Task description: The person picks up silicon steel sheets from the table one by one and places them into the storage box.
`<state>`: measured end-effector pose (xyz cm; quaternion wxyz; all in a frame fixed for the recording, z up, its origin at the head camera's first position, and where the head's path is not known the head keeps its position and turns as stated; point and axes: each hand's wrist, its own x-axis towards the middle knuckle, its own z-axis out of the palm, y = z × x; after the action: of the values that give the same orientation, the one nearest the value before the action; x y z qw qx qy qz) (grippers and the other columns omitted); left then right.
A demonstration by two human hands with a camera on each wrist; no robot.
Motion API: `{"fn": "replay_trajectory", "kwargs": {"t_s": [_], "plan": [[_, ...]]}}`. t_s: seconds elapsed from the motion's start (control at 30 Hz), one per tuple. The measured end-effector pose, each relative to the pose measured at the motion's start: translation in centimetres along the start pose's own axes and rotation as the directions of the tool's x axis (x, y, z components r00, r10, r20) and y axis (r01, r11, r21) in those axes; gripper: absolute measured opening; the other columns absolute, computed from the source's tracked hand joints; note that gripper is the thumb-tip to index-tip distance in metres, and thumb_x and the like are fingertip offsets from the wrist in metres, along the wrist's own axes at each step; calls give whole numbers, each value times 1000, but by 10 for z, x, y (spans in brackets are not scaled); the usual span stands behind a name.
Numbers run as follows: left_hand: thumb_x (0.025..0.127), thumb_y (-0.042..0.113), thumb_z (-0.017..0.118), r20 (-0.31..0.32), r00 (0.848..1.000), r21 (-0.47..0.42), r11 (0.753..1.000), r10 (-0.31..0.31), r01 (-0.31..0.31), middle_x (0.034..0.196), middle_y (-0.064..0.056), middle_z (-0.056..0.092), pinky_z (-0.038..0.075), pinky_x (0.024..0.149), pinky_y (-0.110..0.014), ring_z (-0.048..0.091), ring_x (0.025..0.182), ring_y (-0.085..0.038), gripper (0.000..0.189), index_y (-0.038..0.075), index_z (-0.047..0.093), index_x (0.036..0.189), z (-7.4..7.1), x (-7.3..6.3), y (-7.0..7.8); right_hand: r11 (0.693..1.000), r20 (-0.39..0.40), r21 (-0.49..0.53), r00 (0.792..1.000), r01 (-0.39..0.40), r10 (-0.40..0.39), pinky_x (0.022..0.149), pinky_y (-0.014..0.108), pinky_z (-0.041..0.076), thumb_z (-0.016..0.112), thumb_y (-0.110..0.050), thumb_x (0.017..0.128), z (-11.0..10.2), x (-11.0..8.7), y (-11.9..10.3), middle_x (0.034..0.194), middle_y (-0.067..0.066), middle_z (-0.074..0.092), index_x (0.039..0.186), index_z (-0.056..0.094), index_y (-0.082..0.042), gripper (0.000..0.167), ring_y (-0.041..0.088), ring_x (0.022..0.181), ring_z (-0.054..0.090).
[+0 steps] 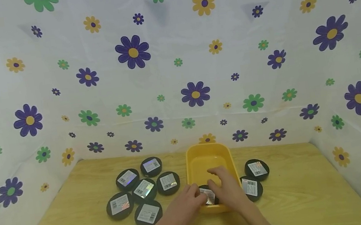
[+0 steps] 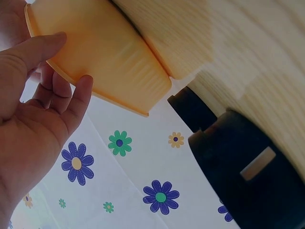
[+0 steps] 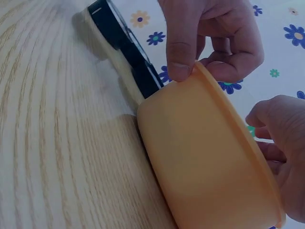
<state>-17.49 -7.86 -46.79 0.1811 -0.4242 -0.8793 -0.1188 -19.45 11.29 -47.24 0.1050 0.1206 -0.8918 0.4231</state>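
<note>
A yellow plastic tray [image 1: 192,164] stands on the table, with a flat round black container [image 1: 209,196] bearing a white label at its near end. My left hand [image 1: 187,203] holds the tray's near-left rim, thumb against the outer wall and fingers bent over the edge, as the left wrist view shows. Over the near-right part of the tray is my right hand [image 1: 228,189], thumb by the labelled container, index finger reaching forward. In the right wrist view its fingers [image 3: 274,148] lie behind the tray rim. Hands partly cover the container.
Left of the tray lie several similar black containers, including a near one [image 1: 148,215] and a far one [image 1: 151,166]. Two more, one farther [image 1: 257,169] and one nearer [image 1: 252,188], lie right of it. A flowered curtain [image 1: 162,80] surrounds the wooden table [image 1: 313,186].
</note>
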Motion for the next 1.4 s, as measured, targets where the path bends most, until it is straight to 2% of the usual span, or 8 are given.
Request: {"fn": "replay_trajectory", "kwargs": {"t_s": [0.1,0.27,0.5,0.77,1.03,1.23,1.4], "plan": [[78,3,76,-14,1000,3,1000,4,-4,88,4,48,41,66,-18,46,79,-12,27,19,56,86,0,-1,0,999,-95,26,995,26,-24,100,50,47,65,-14,93,-5,-3,-1,123,9,63,123,63,-5,31,30,118,59],[78,3,76,-18,1000,8,1000,5,-5,88,4,48,42,66,-18,46,79,-12,27,19,56,87,1,-1,0,997,-237,36,970,61,-51,100,50,47,68,-8,90,-19,-5,2,119,11,64,120,64,-4,30,30,115,59],[79,5,75,-2,1000,9,1000,2,-2,89,4,47,42,67,-18,46,80,-12,24,19,57,87,0,0,0,998,-339,29,940,60,-47,95,52,49,69,-1,87,-46,-9,10,118,16,63,118,64,1,31,33,112,59],[79,6,75,5,1000,19,1000,-4,4,87,4,47,40,66,-18,45,79,-12,23,19,57,85,1,0,1,998,-345,69,938,4,20,98,53,46,65,1,89,-69,-15,23,122,19,62,123,62,5,35,34,117,56],[79,5,75,22,1000,5,1000,-15,15,88,4,47,39,67,-17,44,79,-11,24,19,56,85,-1,0,1,998,-315,35,947,-60,69,100,58,42,67,-1,88,-87,-22,38,128,26,55,129,56,6,44,41,120,51],[79,6,76,30,999,1,1000,-18,18,89,4,47,42,68,-19,45,80,-12,24,19,56,86,-3,0,2,991,-316,-26,941,-133,118,102,60,38,70,-3,85,-95,-24,48,129,31,51,131,54,7,50,45,119,48],[79,6,75,26,999,-11,1000,-21,21,89,4,47,42,68,-19,45,80,-12,24,19,56,86,-4,0,3,984,-289,-34,944,-174,157,103,61,35,71,-3,83,-102,-27,52,132,32,48,133,51,9,55,47,123,44]]}}
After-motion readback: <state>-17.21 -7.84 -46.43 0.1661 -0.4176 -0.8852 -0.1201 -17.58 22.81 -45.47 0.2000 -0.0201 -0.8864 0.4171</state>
